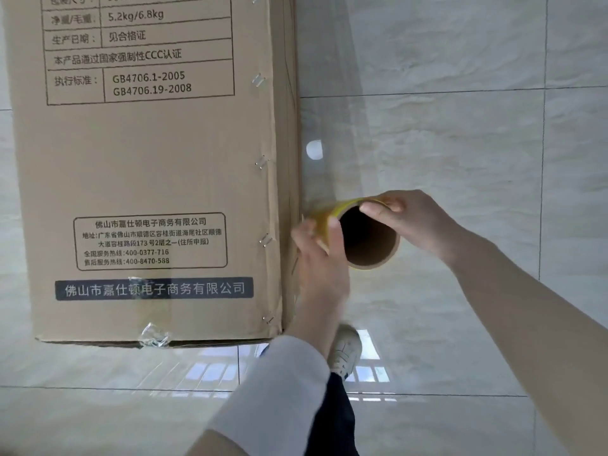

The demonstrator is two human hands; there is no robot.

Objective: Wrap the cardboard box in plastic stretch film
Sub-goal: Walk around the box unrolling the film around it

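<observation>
A tall brown cardboard box (148, 166) with printed black text and stapled seams fills the left half of the head view. Just right of its lower corner is a stretch film roll (368, 245) with a brown cardboard core, its open end facing me. My left hand (320, 255) grips the roll's left side, thumb on the rim. My right hand (411, 218) holds the roll's top right, fingers curled over the rim. A clear sheet of film (324, 126) stretches up from the roll along the box's right edge.
The floor (460, 143) is glossy grey tile with window reflections near the bottom. My white shoe (345, 352) shows below the roll, close to the box's lower right corner. A strip of crumpled clear tape (154, 337) sits on the box's bottom edge.
</observation>
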